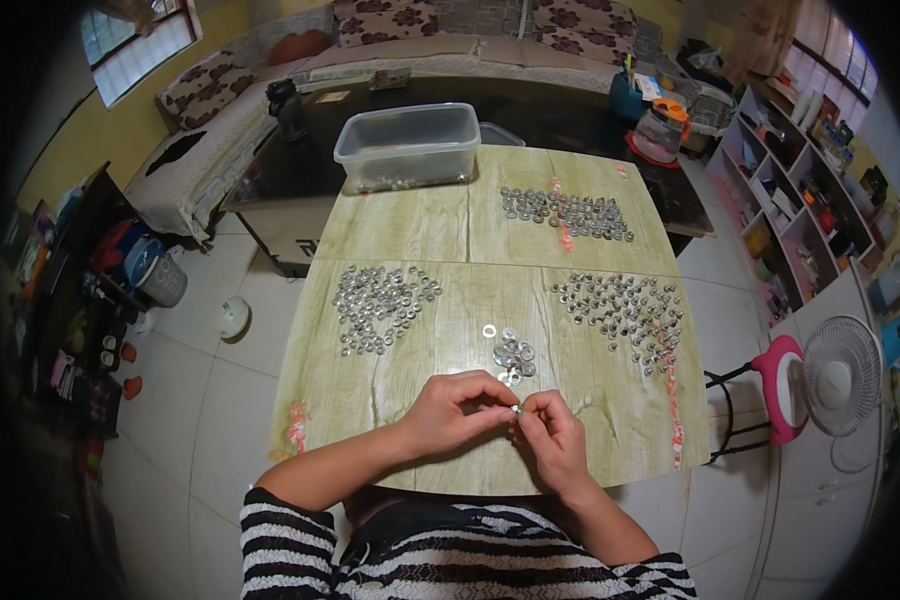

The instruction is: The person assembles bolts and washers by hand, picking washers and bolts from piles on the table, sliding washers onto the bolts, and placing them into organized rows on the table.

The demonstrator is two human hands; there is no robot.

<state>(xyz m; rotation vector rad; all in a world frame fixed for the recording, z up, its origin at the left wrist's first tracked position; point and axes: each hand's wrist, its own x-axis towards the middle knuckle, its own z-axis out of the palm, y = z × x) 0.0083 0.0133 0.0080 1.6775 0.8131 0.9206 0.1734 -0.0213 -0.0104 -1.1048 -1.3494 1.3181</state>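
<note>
My left hand [461,409] and my right hand [551,433] meet near the table's front edge. Between their fingertips they pinch a small metal fastener [516,409]; the fingers cover most of it, so its exact kind cannot be told. Just beyond them lies a loose heap of flat metal washers [515,352]. Many metal nuts [379,304] are spread out on the left. To the right, many small bolts [622,311] mostly stand on their heads. Farther back, bolts with wider bases [566,211], apparently fitted with washers, stand in rough rows.
All the hardware rests on a wood-patterned table [420,457]. A clear plastic bin [409,146] with some metal parts stands at its back left. Behind is a dark table [570,112] with a water jug [658,131]. A fan [840,375] and a pink-backed chair [784,390] are at right.
</note>
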